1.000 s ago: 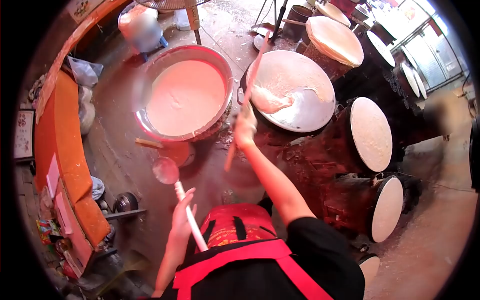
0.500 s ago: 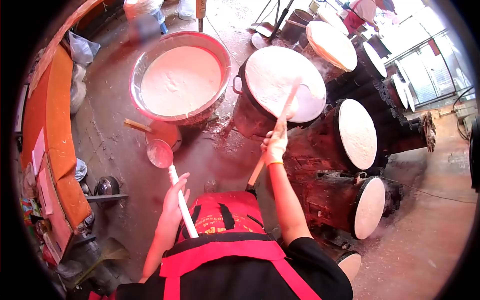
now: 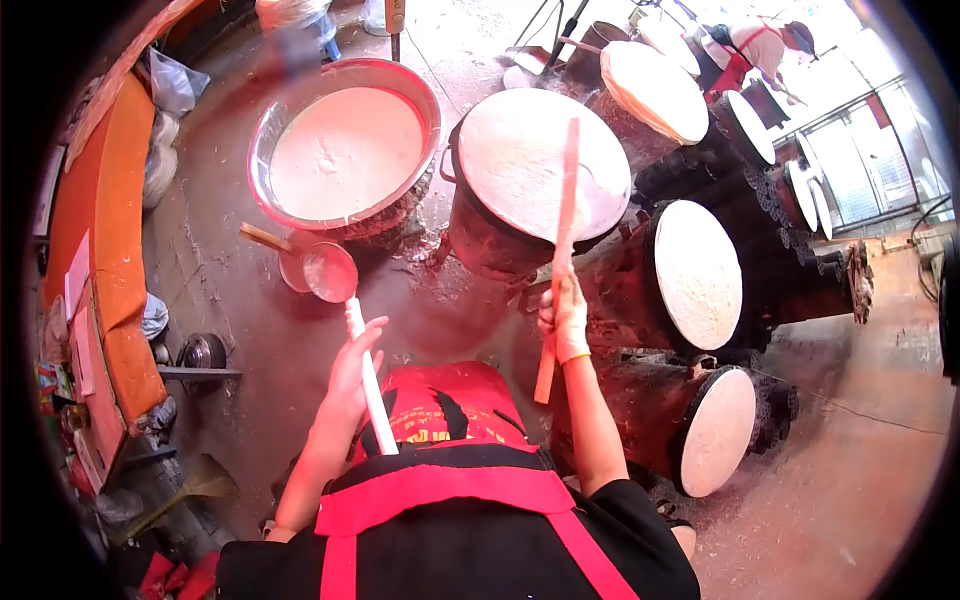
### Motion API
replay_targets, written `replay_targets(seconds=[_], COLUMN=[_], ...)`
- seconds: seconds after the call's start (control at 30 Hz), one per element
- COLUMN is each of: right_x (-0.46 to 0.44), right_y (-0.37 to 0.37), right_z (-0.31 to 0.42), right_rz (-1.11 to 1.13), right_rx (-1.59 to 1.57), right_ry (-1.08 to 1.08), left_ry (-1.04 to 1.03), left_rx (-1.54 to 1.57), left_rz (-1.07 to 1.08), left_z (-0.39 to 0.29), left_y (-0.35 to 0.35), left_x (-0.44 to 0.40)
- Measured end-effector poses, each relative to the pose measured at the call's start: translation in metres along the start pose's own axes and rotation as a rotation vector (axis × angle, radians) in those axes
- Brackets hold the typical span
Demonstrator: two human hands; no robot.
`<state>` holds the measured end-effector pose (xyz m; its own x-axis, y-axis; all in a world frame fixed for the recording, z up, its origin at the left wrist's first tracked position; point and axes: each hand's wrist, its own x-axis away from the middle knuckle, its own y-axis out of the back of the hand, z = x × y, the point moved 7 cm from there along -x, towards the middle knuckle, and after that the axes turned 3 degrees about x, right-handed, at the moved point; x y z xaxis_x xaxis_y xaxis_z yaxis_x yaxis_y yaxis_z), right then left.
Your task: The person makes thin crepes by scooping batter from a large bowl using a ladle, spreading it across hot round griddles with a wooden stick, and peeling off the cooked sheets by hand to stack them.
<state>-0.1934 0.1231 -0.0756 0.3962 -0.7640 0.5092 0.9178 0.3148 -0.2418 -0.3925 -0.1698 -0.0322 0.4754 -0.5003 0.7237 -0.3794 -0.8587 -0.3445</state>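
My left hand [image 3: 350, 375] holds the pale handle of a ladle [image 3: 331, 272], with some fingers loose. The ladle's round bowl overlaps a small container [image 3: 291, 272] below the large basin. My right hand [image 3: 566, 315] is closed around a long flat wooden spatula [image 3: 567, 190]. Its blade points away from me, over the right part of a round griddle [image 3: 463, 180]. Pale batter [image 3: 510, 135] covers most of that griddle. Whether the blade touches the batter I cannot tell. More batter [image 3: 350, 150] fills the wide metal basin [image 3: 262, 185] at the left.
Several more drum-like stoves with pale round tops stand to the right, among them a near one [image 3: 718, 430] and a middle one [image 3: 698, 275]. A person [image 3: 760, 45] bends over at the back right. An orange-covered counter [image 3: 115, 250] runs along the left.
My right hand has drawn the spatula back and to the right, turning it more upright. The ladle's bowl has risen slightly. The view has shifted a little.
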Motion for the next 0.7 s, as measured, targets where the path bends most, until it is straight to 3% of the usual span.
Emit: replay_targets(seconds=[0.1, 0.17, 0.2, 0.23, 0.3, 0.37, 0.47, 0.57, 0.67, 0.7], right_x=[-0.025, -0.015, 0.003, 0.010, 0.004, -0.011, -0.047, -0.086, -0.120, -0.118], right_y=[-0.012, -0.035, -0.047, -0.039, 0.006, 0.060, 0.109, 0.123, 0.116, 0.104], right_z=[0.015, 0.008, 0.019, 0.013, 0.010, 0.026, 0.051, 0.080, 0.096, 0.104], right_rz=[-0.049, 0.129, 0.191, 0.333, 0.398, 0.232, 0.210, 0.230, 0.103, 0.054], right_rx=[-0.198, 0.048, 0.172, 0.251, 0.234, 0.208, 0.230, 0.241, 0.091, 0.081], right_ry=[0.056, -0.106, -0.082, -0.104, -0.153, -0.143, -0.115, -0.049, -0.078, 0.038], left_ry=[-0.003, 0.003, -0.001, -0.004, -0.030, -0.055, -0.069, -0.065, -0.074, -0.084], left_rx=[-0.001, 0.007, 0.010, 0.015, 0.015, 0.025, 0.050, 0.072, 0.048, 0.033], left_rz=[0.018, 0.013, 0.013, 0.012, 0.007, 0.005, -0.007, -0.025, -0.034, -0.035], left_z=[0.008, 0.013, 0.015, 0.016, 0.019, 0.024, 0.035, 0.044, 0.044, 0.040], left_y=[-0.032, -0.051, -0.060, -0.068, -0.084, -0.092, -0.104, -0.111, -0.114, -0.116], left_x=[-0.001, -0.004, -0.005, -0.006, -0.004, -0.003, 0.002, 0.006, 0.009, 0.008])
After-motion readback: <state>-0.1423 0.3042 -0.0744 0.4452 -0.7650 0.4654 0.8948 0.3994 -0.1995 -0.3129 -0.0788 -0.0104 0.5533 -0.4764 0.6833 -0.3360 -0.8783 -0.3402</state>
